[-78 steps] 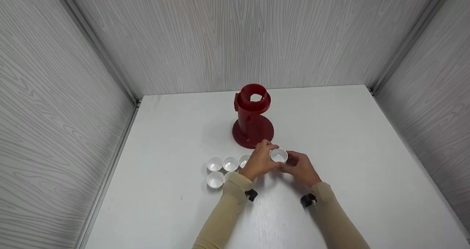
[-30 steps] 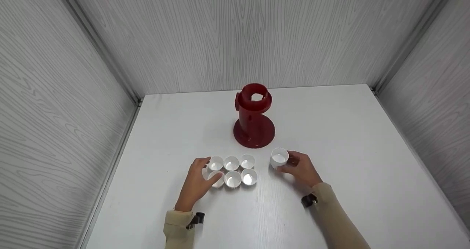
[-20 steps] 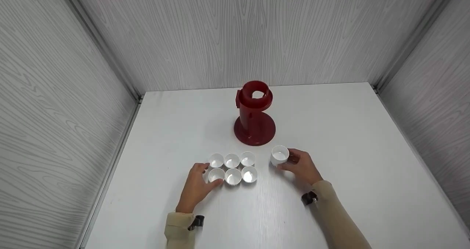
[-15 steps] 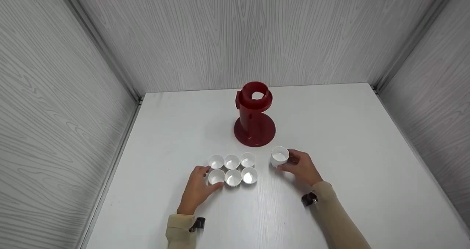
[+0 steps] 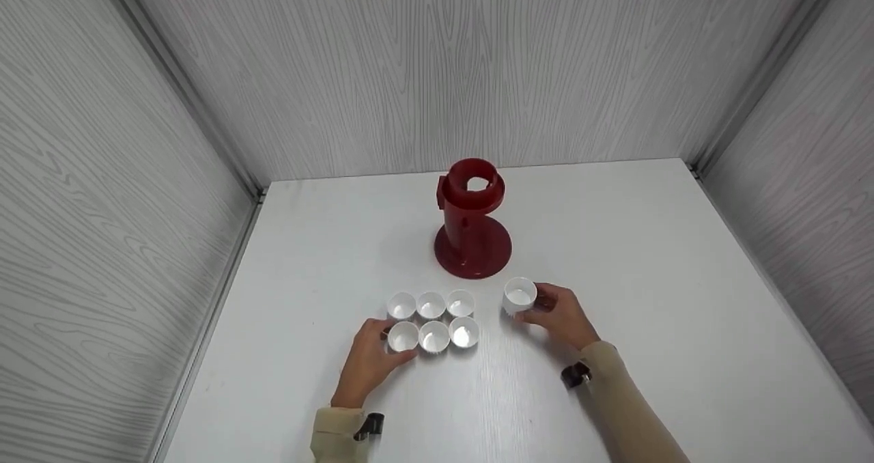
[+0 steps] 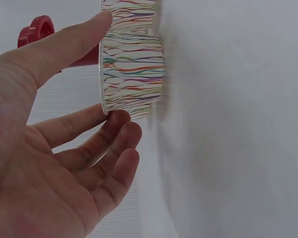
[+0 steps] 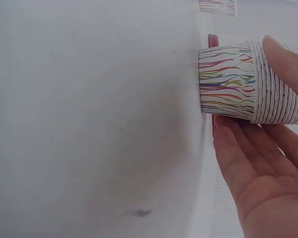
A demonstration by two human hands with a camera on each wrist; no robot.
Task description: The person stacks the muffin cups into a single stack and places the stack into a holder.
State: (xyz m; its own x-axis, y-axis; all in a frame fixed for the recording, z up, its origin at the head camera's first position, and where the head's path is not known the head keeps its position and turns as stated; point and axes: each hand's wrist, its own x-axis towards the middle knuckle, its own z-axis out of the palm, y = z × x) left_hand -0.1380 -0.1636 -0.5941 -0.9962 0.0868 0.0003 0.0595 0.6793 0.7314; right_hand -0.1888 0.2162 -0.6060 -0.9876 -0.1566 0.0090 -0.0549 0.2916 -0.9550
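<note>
My right hand holds an upright stack of nested white paper cups by its side. In the right wrist view the stack has coloured wavy lines below and many layered rims above; my thumb and fingers lie on either side of the rims. To the left, several paper cups stand mouth up in two rows. My left hand grips the front-left paper cup between thumb and fingers. The left wrist view has this cup upright on the table, thumb and index finger at its rim.
Behind the cups stands a dark red holder with a round base and a ring-shaped top. The white table is bounded by grey wood-grain panels at the back and both sides.
My left hand has left the stack, moved left to the rows, and closed in on the front-left cup. My right hand has kept hold of the stack in place.
</note>
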